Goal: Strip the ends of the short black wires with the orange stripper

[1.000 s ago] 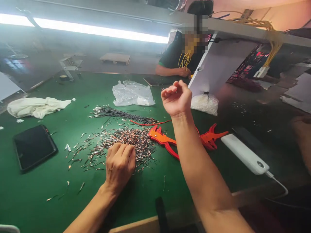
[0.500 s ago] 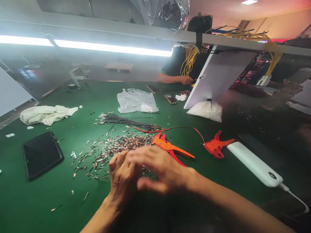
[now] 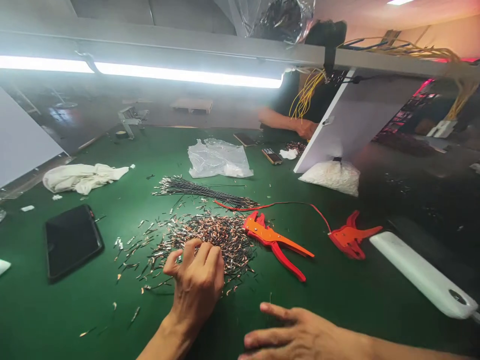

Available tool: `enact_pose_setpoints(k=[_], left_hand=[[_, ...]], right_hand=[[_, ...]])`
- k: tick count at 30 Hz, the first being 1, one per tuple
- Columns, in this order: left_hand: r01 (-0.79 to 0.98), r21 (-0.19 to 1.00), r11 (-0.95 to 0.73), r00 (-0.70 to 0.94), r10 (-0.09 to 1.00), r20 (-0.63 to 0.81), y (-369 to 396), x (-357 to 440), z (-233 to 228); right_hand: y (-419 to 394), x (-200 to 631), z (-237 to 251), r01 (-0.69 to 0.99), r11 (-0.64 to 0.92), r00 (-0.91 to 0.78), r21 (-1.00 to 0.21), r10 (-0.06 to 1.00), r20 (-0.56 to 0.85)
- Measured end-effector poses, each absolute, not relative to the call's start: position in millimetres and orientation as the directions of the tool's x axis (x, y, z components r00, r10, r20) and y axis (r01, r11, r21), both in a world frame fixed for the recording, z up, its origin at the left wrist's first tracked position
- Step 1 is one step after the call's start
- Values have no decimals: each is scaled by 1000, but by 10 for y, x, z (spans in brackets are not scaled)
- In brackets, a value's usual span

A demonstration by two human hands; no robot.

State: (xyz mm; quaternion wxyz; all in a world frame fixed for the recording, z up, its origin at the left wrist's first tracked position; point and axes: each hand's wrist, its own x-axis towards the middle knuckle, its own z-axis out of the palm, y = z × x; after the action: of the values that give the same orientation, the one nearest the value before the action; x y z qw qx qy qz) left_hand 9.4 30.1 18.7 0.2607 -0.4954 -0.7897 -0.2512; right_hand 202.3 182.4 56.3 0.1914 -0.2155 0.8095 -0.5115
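My left hand [image 3: 198, 274] bends its fingers down at the near edge of a pile of short wire offcuts [image 3: 213, 229], with dark insulation and copper ends. Its fingertips are hidden, so what they hold, if anything, cannot be seen. To the right and nearer to me, my right hand [image 3: 296, 332] is low over the green table [image 3: 123, 325], fingers spread and holding nothing. Orange-and-red wire strippers [image 3: 275, 237] lie against the pile's right side. Behind the pile rests a bundle of black wires [image 3: 202, 190] with metal-tipped ends, and a red wire [image 3: 279, 204] runs beside it.
A second wire stripper [image 3: 350, 237] and a white power bank [image 3: 420, 275] lie at right. At left are a black tablet [image 3: 73, 242] and white cloth [image 3: 82, 177]. Behind stand a clear plastic bag [image 3: 219, 159], a bag of white pieces [image 3: 332, 176] and a panel; a co-worker's hand [image 3: 307, 129] is beyond.
My right hand has moved away from my left, down and to the right, uncovering the pile and the stripper's handles. My left hand stays at the pile; the view has shifted slightly.
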Motion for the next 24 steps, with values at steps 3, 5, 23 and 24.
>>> enact_pose_setpoints(k=[3, 5, 23, 24], left_hand=[[913, 145, 381, -374, 641, 670, 302, 97, 196], [910, 147, 387, -377, 629, 680, 296, 87, 208], [916, 138, 377, -359, 612, 705, 275, 63, 227], [916, 136, 377, -357, 613, 705, 273, 57, 220]], right_hand=[[1904, 1879, 520, -253, 570, -867, -782, -493, -78], [1948, 1796, 453, -288, 699, -905, -654, -422, -53], [2141, 1686, 568, 496, 868, -843, 6, 483, -237], [2126, 1678, 591, 510, 860, -837, -19, 491, -242]])
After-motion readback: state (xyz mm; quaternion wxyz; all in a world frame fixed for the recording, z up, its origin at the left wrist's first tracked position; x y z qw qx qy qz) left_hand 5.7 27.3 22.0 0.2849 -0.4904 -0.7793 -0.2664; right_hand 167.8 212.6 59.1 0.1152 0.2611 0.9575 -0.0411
